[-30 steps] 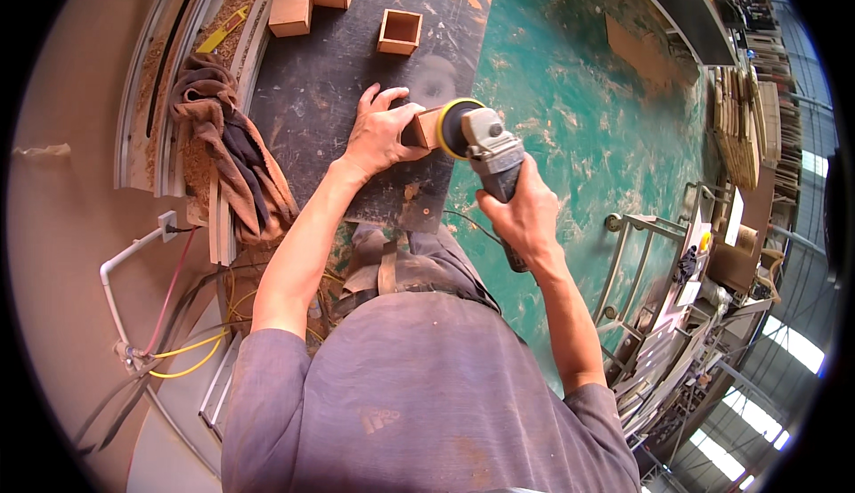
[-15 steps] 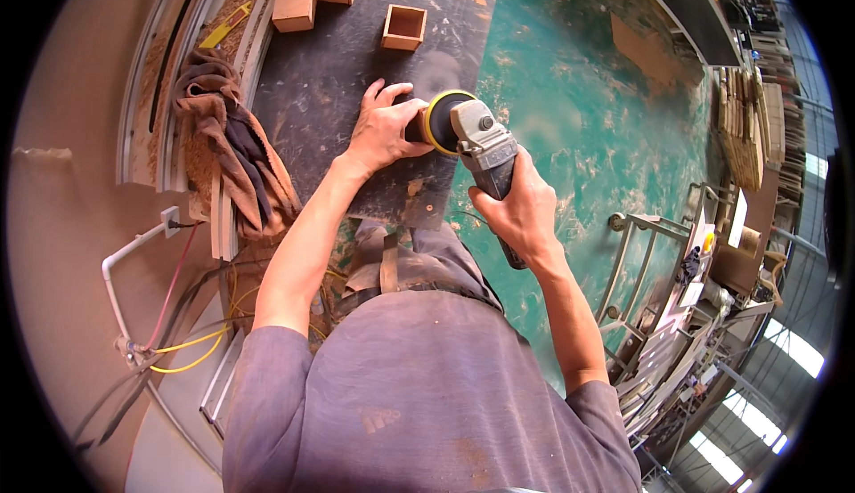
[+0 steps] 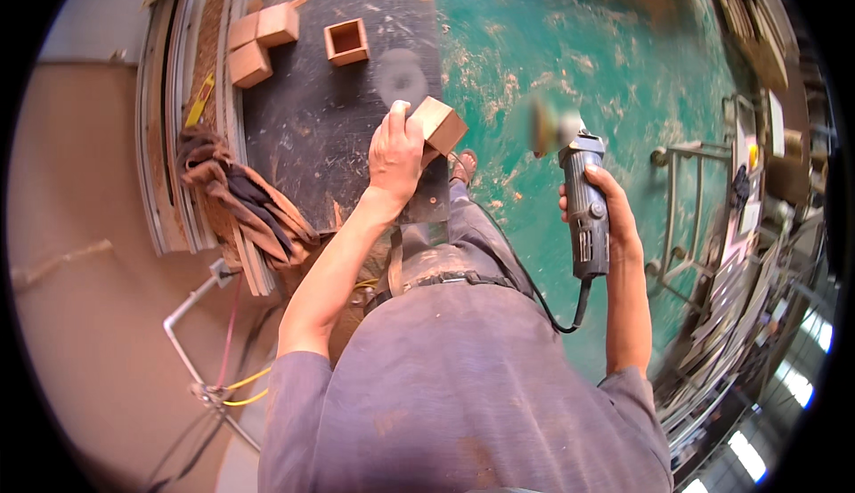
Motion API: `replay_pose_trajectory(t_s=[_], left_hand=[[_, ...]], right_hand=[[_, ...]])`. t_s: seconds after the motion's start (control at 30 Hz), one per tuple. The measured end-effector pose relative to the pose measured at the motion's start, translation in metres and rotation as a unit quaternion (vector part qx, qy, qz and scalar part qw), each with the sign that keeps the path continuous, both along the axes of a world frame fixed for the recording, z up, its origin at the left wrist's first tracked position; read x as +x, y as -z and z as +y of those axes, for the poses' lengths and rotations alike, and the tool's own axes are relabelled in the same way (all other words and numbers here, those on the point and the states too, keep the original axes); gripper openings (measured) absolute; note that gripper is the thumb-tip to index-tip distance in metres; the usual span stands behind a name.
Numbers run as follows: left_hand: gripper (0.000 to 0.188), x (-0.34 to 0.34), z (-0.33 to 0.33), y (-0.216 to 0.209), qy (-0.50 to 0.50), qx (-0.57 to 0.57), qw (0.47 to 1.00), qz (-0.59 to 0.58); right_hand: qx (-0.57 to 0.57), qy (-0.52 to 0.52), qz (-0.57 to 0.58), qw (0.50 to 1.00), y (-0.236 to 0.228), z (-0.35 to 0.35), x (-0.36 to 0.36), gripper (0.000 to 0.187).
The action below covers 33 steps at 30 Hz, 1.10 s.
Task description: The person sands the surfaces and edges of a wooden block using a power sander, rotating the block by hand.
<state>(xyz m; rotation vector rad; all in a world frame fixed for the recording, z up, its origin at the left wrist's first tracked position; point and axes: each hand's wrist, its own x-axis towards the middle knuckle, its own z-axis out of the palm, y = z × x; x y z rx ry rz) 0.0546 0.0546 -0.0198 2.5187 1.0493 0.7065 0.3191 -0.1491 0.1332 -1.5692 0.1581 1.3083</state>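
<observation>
My left hand (image 3: 397,150) is closed on a small wooden box (image 3: 441,125), tilted at the right edge of the dark work table (image 3: 307,119). My right hand (image 3: 613,203) grips a grey handheld disc sander (image 3: 585,217) by its body, out over the green floor. Its round pad (image 3: 541,126) is blurred and stands apart from the box. A black cord runs from the tool's lower end back toward my waist. Farther up the table stands an open-topped wooden box (image 3: 346,41), with several closed-looking wooden blocks (image 3: 251,64) to its left.
A brown cloth (image 3: 236,181) hangs over the rail left of the table, below a yellow tool (image 3: 201,99). The green floor (image 3: 534,39) is strewn with dust. At right stand a metal cart frame (image 3: 690,199) and stacked boards (image 3: 748,12).
The sander has moved right, away from the box it was against. My left hand has turned and tilted the box at the table edge. The view has shifted.
</observation>
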Motion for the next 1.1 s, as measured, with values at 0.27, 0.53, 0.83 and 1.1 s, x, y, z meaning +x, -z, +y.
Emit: replay_pose_trajectory(t_s=[0.27,0.53,0.83,1.1], left_hand=[[0.076,0.018,-0.005,-0.038,0.128,0.006,0.983,0.133],[0.031,0.076,-0.03,-0.059,0.284,-0.058,0.955,0.066],[0.029,0.122,-0.121,-0.018,0.086,-0.268,0.959,0.001],[0.053,0.204,-0.141,0.347,0.04,-0.322,0.926,0.194]], right_hand=[[0.036,0.047,0.104,0.993,0.051,-0.023,0.001,0.044],[0.039,0.254,0.078,0.963,0.041,-0.122,0.049,0.047],[-0.053,0.273,0.122,0.953,0.099,-0.278,0.17,0.053],[-0.173,0.354,0.092,0.915,0.184,-0.318,0.244,0.061]])
